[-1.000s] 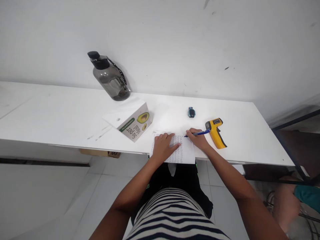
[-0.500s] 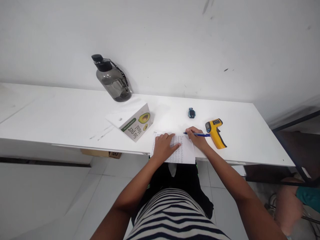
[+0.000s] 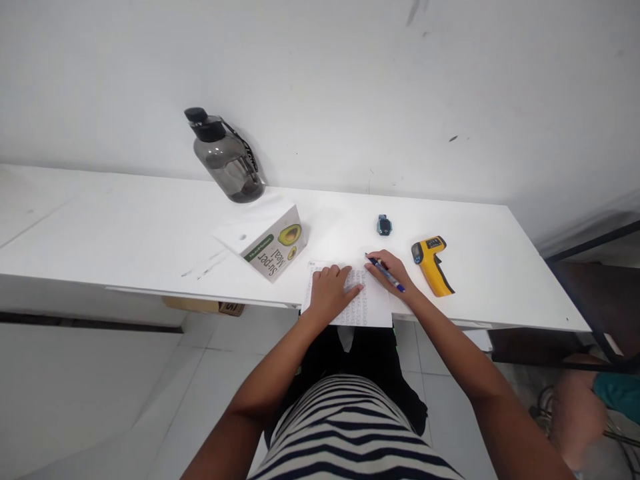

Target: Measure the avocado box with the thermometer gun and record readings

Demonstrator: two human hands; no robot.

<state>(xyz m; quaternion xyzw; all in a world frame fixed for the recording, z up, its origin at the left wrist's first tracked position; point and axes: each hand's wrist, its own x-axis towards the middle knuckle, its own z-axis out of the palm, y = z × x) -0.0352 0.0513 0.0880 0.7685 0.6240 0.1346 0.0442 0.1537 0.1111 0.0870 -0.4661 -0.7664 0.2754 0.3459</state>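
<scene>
A sheet of paper [image 3: 376, 308] with columns of handwriting lies at the front edge of the white table, its lower part jutting over the edge. Flat on its left half rests my left hand [image 3: 330, 292], fingers spread and holding nothing. My right hand [image 3: 393, 272] grips a blue pen [image 3: 389, 275] over the paper's upper right corner. The pen slants, its tip pointing up and left. Right of that hand lies a yellow infrared thermometer [image 3: 433, 265]. A small teal-and-black watch [image 3: 384, 226] sits behind the hand.
Left of the paper stands a white box [image 3: 274, 245] with avocado pictures. Behind it, a dark water bottle [image 3: 225, 157] stands by the wall on the white table [image 3: 125, 227]. A cardboard box [image 3: 203, 305] shows under the table. Another person's leg [image 3: 577, 407] is at lower right.
The pen has swung from nearly level to a steep slant in my right hand, its rear end now lower. My left hand stays on the paper.
</scene>
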